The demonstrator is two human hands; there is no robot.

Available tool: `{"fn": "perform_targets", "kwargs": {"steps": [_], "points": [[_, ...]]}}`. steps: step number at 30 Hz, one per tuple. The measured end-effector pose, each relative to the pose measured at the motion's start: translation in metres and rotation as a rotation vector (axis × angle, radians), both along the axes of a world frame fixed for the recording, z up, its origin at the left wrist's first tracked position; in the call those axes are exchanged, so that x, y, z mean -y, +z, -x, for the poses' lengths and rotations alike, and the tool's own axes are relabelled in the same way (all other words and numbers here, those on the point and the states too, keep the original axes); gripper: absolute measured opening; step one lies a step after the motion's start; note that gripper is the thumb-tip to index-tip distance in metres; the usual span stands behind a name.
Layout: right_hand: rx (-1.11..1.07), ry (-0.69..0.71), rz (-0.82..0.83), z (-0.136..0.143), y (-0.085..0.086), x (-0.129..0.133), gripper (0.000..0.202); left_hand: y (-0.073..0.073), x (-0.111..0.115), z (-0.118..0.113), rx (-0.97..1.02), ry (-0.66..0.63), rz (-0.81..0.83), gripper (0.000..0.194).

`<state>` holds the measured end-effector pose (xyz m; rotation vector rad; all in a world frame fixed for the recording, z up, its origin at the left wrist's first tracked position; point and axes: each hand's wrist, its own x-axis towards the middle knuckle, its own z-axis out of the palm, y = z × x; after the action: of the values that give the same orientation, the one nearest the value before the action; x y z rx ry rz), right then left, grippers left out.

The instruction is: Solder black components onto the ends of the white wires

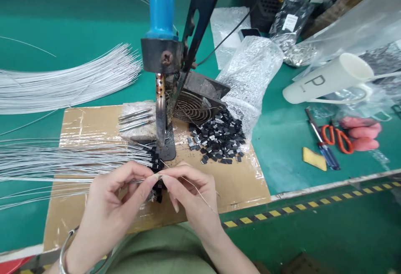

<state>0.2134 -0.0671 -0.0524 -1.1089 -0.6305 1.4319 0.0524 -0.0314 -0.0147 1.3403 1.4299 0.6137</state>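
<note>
The person's two hands are meeting tip to tip, low over a flat brown cardboard sheet (241, 182) wrapped in clear film. The left hand (109, 199) is pinching with thumb and forefinger, apparently around a slim grey-white wire (135, 181) that is running in from the left; the fingertips are hiding its end. The right hand (194, 194) is also pinching, holding a thin pale strand (200, 194) that is slanting from ahead of the fingertips back across this hand towards the wrist. Whether a small part is sitting between the two pinches, I cannot tell.

The key relation is lying straight ahead: the dark metal tip (161, 128) of a blue-handled soldering iron (162, 13) is pointing down just beyond the joined fingertips, apart from them in this view and about equally near both hands. The wire's long axis is running crosswise, left to right, while the iron is standing roughly upright.

Grey-white wires with black ends (94, 157) are stretching away beyond the left hand. A heap of small black rectangular connectors (221, 138) is lying ahead and to the right, nearer the right hand, beside a dark round-grilled fan (192, 109).
</note>
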Motion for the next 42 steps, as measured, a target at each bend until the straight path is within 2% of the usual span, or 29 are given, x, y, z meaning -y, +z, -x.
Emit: {"fn": "perform_targets", "kwargs": {"steps": [7,14,21,33,42], "points": [[-0.145,-0.017,0.075,0.001,-0.003,-0.001,0.008,0.0,0.003,-0.004,-0.005,0.029,-0.006,0.025],[-0.244,0.041,0.156,-0.004,-0.002,-0.004,0.009,-0.001,0.001,-0.004,-0.01,0.014,-0.024,0.025],[-0.243,0.058,0.179,-0.006,-0.001,-0.003,0.01,-0.015,-0.002,0.003,0.046,-0.076,-0.144,0.019],[-0.326,-0.021,0.167,0.006,0.001,-0.002,0.012,-0.016,0.008,-0.006,-0.073,0.043,-0.344,0.009],[-0.361,-0.067,0.166,0.012,-0.002,0.0,0.01,-0.02,0.011,-0.012,-0.063,0.085,-0.349,0.011]]}}
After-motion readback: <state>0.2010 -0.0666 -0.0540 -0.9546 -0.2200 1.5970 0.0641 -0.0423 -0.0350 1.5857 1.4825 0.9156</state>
